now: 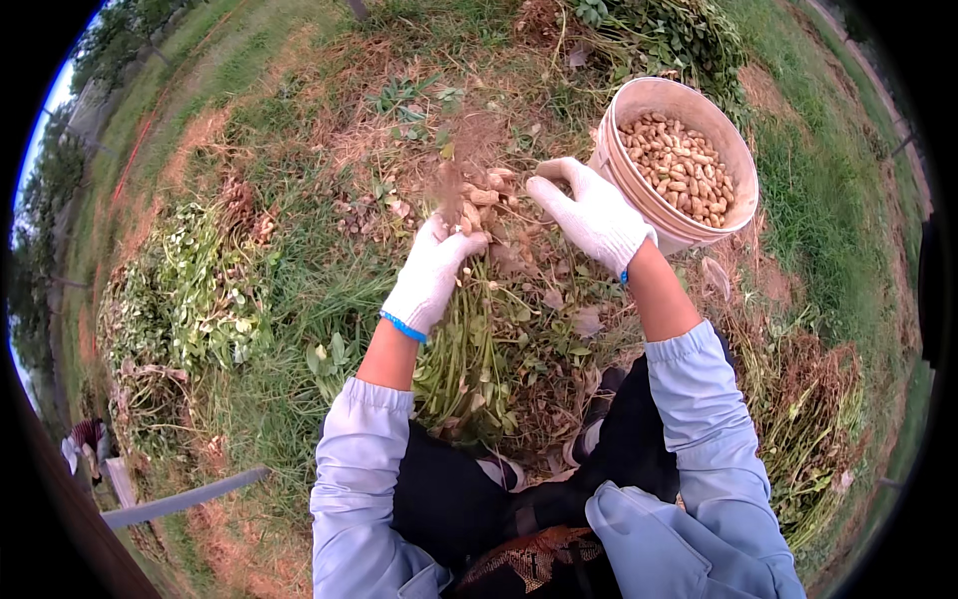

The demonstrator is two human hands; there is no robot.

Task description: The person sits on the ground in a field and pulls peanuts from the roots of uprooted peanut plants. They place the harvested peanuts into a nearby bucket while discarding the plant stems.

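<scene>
My left hand (436, 269), in a white knitted glove, grips a bunch of pulled peanut plants (468, 352) near the roots. Green stems hang below the fist towards my feet, and peanut pods (483, 201) cluster above the fingers among blurred roots. To the right, my right hand (591, 210), gloved alike, is apart from the pods with thumb and fingers spread; nothing shows between them. Just beyond it, a white plastic bucket (621, 165) stands tilted in view, partly filled with loose unshelled peanuts (677, 168). The glove covers the bucket's lower left side in part.
Heaps of peanut plants lie at the left (213, 292), the top right (673, 37) and the lower right (812, 419). Dry leaves and grass cover the ground. Another person (88, 445) is at the far left, near a grey bar (187, 498). My shoes (501, 470) are below the stems.
</scene>
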